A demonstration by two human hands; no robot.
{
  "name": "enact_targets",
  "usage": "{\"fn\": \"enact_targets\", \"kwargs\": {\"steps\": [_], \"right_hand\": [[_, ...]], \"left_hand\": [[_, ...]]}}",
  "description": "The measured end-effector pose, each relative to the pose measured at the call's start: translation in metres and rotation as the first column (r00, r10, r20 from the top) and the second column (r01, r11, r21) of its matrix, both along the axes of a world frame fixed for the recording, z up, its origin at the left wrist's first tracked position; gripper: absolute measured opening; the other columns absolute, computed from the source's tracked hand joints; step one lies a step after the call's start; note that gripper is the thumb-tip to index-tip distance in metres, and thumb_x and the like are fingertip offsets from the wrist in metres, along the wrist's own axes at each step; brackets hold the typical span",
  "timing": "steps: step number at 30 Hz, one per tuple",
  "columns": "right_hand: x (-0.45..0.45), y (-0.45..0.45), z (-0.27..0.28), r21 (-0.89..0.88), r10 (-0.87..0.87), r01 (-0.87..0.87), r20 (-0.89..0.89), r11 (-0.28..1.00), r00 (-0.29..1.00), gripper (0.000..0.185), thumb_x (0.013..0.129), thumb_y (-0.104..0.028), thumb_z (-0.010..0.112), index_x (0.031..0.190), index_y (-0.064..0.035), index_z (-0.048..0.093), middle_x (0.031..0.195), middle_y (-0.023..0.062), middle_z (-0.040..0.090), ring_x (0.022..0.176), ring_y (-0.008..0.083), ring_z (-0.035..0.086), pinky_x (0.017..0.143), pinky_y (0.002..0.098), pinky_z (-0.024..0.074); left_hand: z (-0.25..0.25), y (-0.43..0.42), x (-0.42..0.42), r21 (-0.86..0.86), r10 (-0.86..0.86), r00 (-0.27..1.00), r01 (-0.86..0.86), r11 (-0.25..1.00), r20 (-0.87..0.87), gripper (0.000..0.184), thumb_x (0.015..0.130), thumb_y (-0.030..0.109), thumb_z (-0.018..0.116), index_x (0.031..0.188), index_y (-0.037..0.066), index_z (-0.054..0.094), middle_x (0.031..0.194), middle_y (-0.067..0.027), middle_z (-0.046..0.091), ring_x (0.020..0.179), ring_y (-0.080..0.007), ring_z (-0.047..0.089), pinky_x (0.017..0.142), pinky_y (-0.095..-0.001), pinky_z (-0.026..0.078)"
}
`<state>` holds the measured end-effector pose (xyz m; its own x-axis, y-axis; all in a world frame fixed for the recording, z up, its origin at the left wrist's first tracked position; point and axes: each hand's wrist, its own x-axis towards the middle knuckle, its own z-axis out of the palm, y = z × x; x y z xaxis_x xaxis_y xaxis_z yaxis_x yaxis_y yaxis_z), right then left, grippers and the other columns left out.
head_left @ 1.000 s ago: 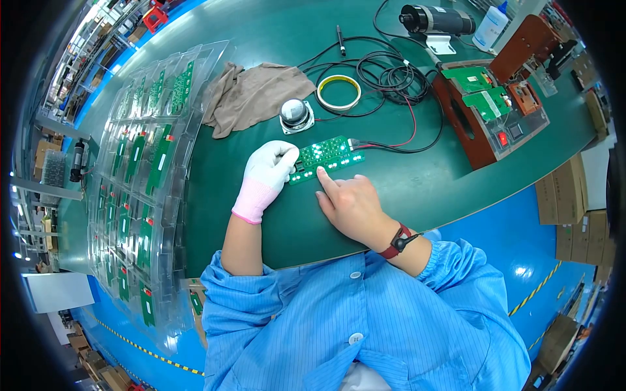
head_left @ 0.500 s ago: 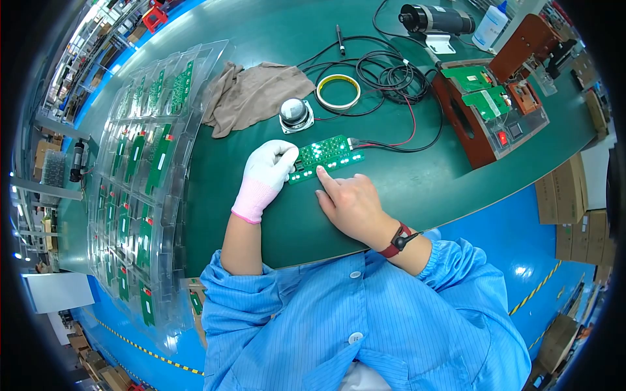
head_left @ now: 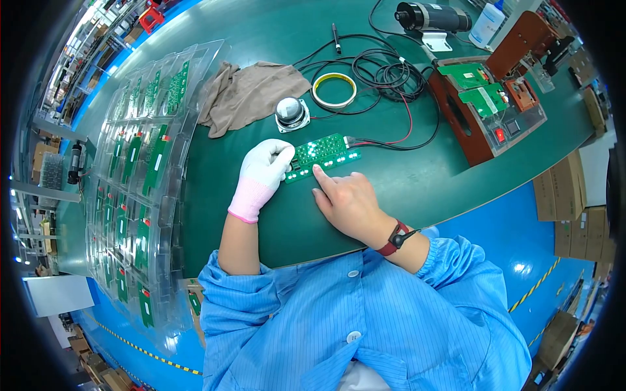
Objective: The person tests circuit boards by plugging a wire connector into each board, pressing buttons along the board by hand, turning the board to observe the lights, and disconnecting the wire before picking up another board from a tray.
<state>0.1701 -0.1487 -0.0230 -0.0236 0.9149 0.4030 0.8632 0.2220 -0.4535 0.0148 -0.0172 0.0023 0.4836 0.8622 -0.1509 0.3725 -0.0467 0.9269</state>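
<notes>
A green circuit board [head_left: 323,155] with several lit white lights lies on the green table, a red and black cable plugged into its right end. My left hand [head_left: 266,171], in a white glove with a pink cuff, grips the board's left end between thumb and fingers. The index finger of my bare right hand [head_left: 349,201] is stretched out onto the board's lower edge; a red strap circles that wrist. Just above the board sits a round speaker [head_left: 289,113], near a brown cloth [head_left: 251,94] and a yellow-white tape ring [head_left: 334,90].
Clear trays [head_left: 137,189] holding several green boards stand at the left. Coiled black cable [head_left: 385,72] lies behind the board. A brown test box [head_left: 466,127] with a lit red switch is at the right, a black cylinder [head_left: 433,17] and a bottle [head_left: 486,25] farther back.
The whole view has shifted slightly, so the table's objects appear a little farther left. Both hands keep their places on the board.
</notes>
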Motion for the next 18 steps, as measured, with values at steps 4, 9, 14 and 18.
{"fn": "enact_targets", "kwargs": {"steps": [4,9,14,18], "right_hand": [[-0.0001,-0.0003,0.0012,-0.015,-0.001,0.001,0.001,1.0,1.0,0.039,0.09,-0.019,0.063,0.122,0.0034,0.065,0.065,0.0053,0.062,0.06,0.0237,0.061,0.06,0.039,0.0429],[-0.0001,-0.0001,0.0008,-0.013,-0.003,0.002,-0.012,1.0,1.0,0.039,0.09,-0.019,0.063,0.122,0.0033,0.065,0.065,0.0057,0.062,0.06,0.0242,0.061,0.059,0.0392,0.0429],[-0.0002,0.0,0.001,-0.007,-0.005,0.005,-0.019,1.0,1.0,0.039,0.088,-0.017,0.067,0.123,0.0014,0.064,0.067,0.0081,0.064,0.06,0.0272,0.062,0.057,0.0408,0.0451],[-0.0001,-0.0002,0.001,-0.006,-0.005,0.004,-0.022,1.0,1.0,0.04,0.088,-0.016,0.068,0.123,0.0015,0.064,0.067,0.008,0.064,0.06,0.0269,0.062,0.058,0.0407,0.0449]], "left_hand": [[0.0009,-0.0006,0.0001,-0.001,0.002,1.0,-0.002,1.0,-0.001,0.02,0.097,0.02,0.064,0.102,0.001,0.067,0.074,-0.0003,0.063,0.061,-0.0044,0.052,0.057,-0.0211,0.044],[-0.0009,0.0005,-0.0005,0.003,-0.005,1.0,0.005,1.0,0.003,0.02,0.097,0.02,0.064,0.102,0.001,0.068,0.074,-0.0003,0.063,0.061,-0.0043,0.052,0.057,-0.021,0.044],[0.0016,-0.0009,0.0007,-0.007,0.008,1.0,-0.008,1.0,-0.012,0.02,0.097,0.02,0.064,0.102,0.001,0.068,0.074,-0.0004,0.063,0.061,-0.0044,0.052,0.058,-0.021,0.044],[0.002,-0.0009,0.0006,-0.007,0.006,1.0,-0.006,1.0,-0.01,0.021,0.097,0.02,0.064,0.102,0.001,0.068,0.074,-0.0005,0.063,0.061,-0.0044,0.052,0.058,-0.0209,0.044]]}}
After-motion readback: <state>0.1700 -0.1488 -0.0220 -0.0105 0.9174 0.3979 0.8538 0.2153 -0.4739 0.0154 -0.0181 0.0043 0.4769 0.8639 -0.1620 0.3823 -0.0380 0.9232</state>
